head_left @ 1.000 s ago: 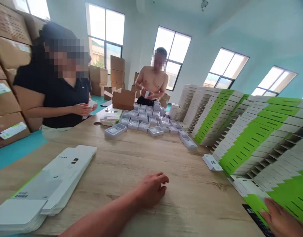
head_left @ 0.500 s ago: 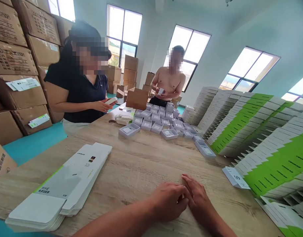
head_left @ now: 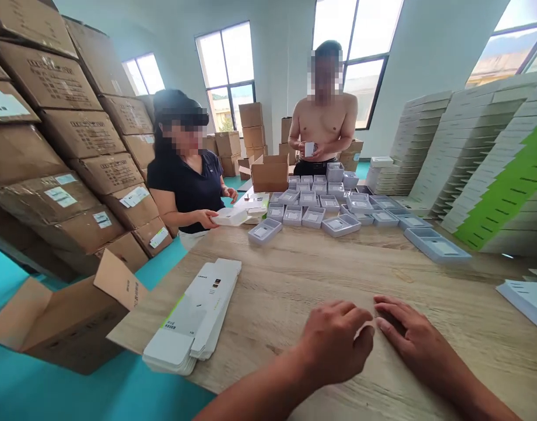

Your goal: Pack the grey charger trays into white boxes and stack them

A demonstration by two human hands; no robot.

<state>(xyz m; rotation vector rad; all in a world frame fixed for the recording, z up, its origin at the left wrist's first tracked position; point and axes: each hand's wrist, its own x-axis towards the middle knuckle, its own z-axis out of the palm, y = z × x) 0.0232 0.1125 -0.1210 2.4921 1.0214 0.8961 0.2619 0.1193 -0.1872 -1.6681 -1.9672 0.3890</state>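
Observation:
My left hand (head_left: pixel 336 342) is just above or on the wood-grain table (head_left: pixel 290 280), its fingers loosely bent and a gap between thumb and forefinger. I see nothing in it. Beside it, my right hand (head_left: pixel 411 339) rests on the tabletop with fingers stretched out, holding nothing. A narrow gap separates the two hands. To their left lies a pile of flat, folded white cartons (head_left: pixel 198 316) with grey and green print. Beyond the hands, several clear plastic trays (head_left: pixel 312 216) with white pieces inside cover the far part of the table.
Tall stacks of white-and-green cartons (head_left: pixel 505 175) line the right side. A co-worker (head_left: pixel 189 181) at the left holds a white box (head_left: pixel 231 216); another person (head_left: pixel 325 123) stands behind the trays holding a small white item. An opened cardboard box (head_left: pixel 75 321) sits left of the table.
The view has swung left. My hands, touching before, are now slightly apart. The left co-worker has lowered the white box towards the table and let go with one hand.

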